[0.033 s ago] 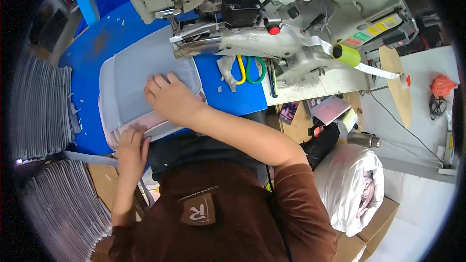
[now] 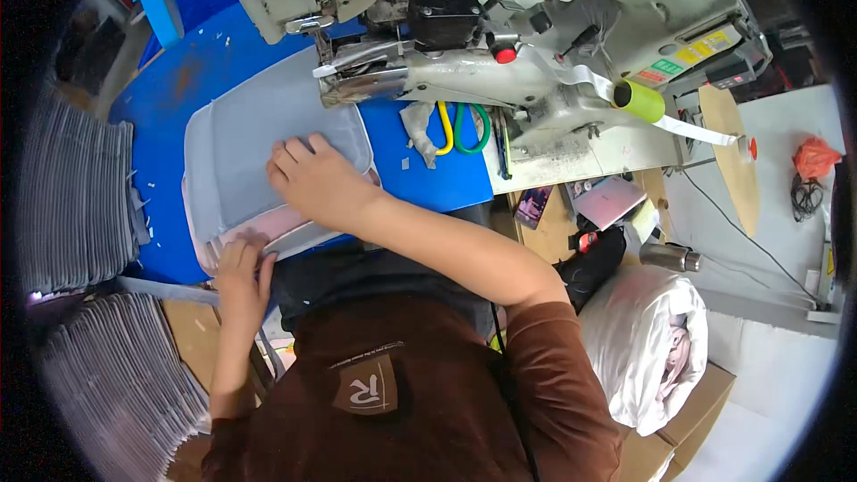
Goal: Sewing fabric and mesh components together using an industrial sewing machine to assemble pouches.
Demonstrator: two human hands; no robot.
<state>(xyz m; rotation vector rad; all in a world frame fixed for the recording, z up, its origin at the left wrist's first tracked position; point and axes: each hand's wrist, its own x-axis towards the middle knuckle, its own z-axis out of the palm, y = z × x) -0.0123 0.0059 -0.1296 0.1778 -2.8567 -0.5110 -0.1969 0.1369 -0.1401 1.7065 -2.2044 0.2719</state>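
A flat grey fabric piece [image 2: 241, 138] with rounded corners and a pink layer [image 2: 259, 225] along its near side lies on the blue work surface [image 2: 152, 129]. Its far end passes under the arm of a sewing machine [image 2: 384, 76]. My right hand [image 2: 317, 180] rests on top of the grey fabric, fingers bent and slightly apart. At the near left corner, my left hand [image 2: 239, 278] has its fingers together over the pink edge, its thumb beside them. What lies under those fingertips is hidden.
Stacks of grey pieces [image 2: 76, 196] stand at the left. Yellow and green handles [image 2: 460, 129] lie right of the fabric. White tape [image 2: 696, 132] runs from a reel to the machine. A white sack [image 2: 634, 339] and a metal flask [image 2: 669, 256] are at the right.
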